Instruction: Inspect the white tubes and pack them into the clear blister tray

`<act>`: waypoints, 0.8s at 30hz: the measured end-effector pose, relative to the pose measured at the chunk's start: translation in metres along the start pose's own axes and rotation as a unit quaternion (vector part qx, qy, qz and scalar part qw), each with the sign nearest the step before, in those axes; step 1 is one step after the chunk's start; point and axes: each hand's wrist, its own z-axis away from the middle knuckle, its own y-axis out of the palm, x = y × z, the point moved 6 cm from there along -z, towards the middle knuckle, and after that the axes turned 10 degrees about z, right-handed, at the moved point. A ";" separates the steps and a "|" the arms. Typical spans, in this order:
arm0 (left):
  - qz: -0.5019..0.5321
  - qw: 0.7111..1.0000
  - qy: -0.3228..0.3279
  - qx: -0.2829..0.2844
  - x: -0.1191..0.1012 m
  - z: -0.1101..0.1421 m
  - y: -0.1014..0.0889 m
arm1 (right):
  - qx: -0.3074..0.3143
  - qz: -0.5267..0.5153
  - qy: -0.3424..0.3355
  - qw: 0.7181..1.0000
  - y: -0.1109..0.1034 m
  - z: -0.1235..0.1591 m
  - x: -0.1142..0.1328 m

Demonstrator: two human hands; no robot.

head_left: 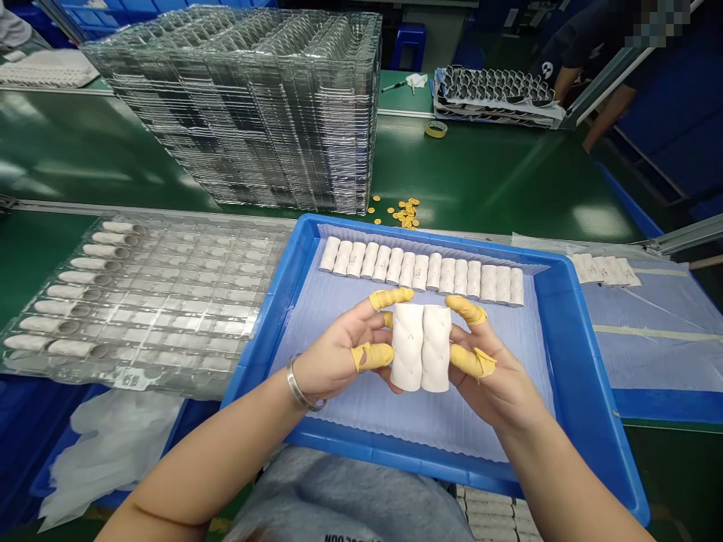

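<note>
Two white wavy-sided cylinders are held upright side by side, touching, above a blue tray (587, 376). My left hand (350, 346), with yellow finger cots on its fingertips, is closed on the left white cylinder (407, 348). From the other side my right hand (491, 361), also wearing yellow finger cots, grips the right white cylinder (436, 349). Inside the tray, a row of similar white cylinders (421, 272) stands along the far side on a pale foam liner (339, 399). Some of those carry small dark marks.
Left of the tray lies a clear plastic tray (186, 301) with white cylinders in its left slots. Behind rises a tall stack of clear trays (254, 128). Yellow discs (405, 214) and a tape roll (435, 129) rest on the green bench. More cylinders (604, 269) lie at right.
</note>
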 end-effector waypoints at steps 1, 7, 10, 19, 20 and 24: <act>-0.003 1.000 0.004 -0.002 0.000 0.000 0.000 | 0.002 0.002 -0.001 1.000 0.000 0.000 0.000; -0.028 0.999 0.029 -0.020 -0.002 -0.001 -0.003 | 0.015 0.036 -0.022 0.999 0.004 0.000 0.003; -0.034 0.999 0.019 -0.018 0.000 -0.001 -0.004 | 0.004 0.047 -0.014 0.999 0.004 0.000 0.001; -0.016 0.999 0.006 -0.031 0.002 -0.001 -0.006 | 0.021 0.021 -0.012 0.999 0.004 0.000 0.001; -0.019 0.999 0.007 -0.033 0.002 -0.001 -0.006 | 0.023 0.023 -0.016 0.999 0.004 0.000 0.001; -0.092 0.993 0.046 -0.050 0.001 -0.001 -0.008 | 0.020 0.061 -0.058 0.996 0.005 -0.001 -0.001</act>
